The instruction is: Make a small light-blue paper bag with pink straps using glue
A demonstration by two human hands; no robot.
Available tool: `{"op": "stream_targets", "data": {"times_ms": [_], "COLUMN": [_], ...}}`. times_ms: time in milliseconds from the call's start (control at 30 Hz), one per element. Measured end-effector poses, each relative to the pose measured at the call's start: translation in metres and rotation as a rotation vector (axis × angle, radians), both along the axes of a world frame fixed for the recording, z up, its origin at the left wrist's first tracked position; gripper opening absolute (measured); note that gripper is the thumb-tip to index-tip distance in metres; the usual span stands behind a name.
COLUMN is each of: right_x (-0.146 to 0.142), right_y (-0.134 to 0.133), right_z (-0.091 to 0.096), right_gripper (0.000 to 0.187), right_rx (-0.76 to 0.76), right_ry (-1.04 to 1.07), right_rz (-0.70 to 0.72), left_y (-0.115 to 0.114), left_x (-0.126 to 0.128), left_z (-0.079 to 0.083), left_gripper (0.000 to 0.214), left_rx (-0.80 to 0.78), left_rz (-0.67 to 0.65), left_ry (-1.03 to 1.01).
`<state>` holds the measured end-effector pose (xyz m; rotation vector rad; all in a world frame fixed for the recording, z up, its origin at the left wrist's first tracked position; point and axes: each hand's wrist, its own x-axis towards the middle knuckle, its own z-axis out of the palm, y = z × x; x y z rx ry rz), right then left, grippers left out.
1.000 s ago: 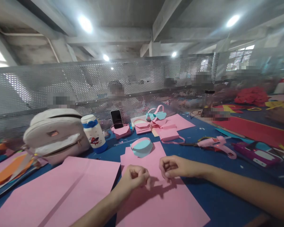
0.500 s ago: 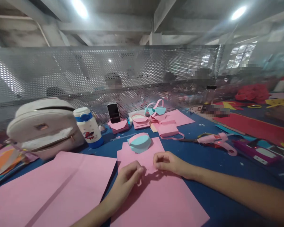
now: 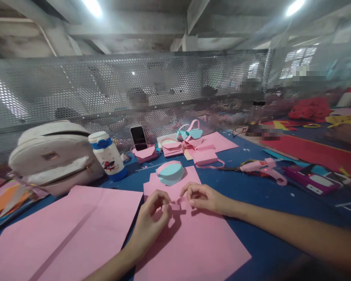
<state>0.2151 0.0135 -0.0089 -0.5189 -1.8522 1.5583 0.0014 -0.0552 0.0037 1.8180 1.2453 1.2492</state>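
Between my hands is a small pink paper piece [image 3: 178,205], hard to tell from the pink sheet [image 3: 199,242] below. My left hand [image 3: 152,218] pinches its left end between thumb and fingertips. From the other side, my right hand [image 3: 203,198] grips the right end with bent fingers. Both hands hover low over the sheet. Just beyond them a small light-blue and pink paper bag [image 3: 171,173] lies at the sheet's far end. Further back stand several little pink paper bags, one of them [image 3: 206,156] with a strap loop.
Left are large pink sheets [image 3: 76,230], a white backpack [image 3: 55,156] and a bottle [image 3: 107,156]. A phone [image 3: 139,137] leans upright behind. To the right lie a pink glue gun [image 3: 260,167], a purple device [image 3: 311,179] and red paper [image 3: 316,152]. A perforated metal screen [image 3: 169,86] borders the table.
My hands have turned slightly, and the pink paper piece shows more plainly between the fingertips. The right hand's fingers have shifted a little left. The whole view has moved slightly.
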Motion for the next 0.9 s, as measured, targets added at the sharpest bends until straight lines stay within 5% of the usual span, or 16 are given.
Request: {"op": "stream_targets", "data": {"times_ms": [767,900], "right_x": [-0.006,-0.006], "right_y": [-0.012,-0.014], "right_z": [0.005,0.005], "right_gripper": [0.013,0.01], "right_rx": [-0.011,0.004], "right_ry": [-0.083,-0.097], "right_rz": [-0.107,-0.104], "left_y": [-0.005,-0.003], "left_x": [0.01,0.011], "left_z": [0.008,0.006], "left_gripper": [0.004,0.016], "left_rx": [0.062,-0.049], "left_rz": [-0.003,-0.057], "left_ry": [0.089,0.061]}}
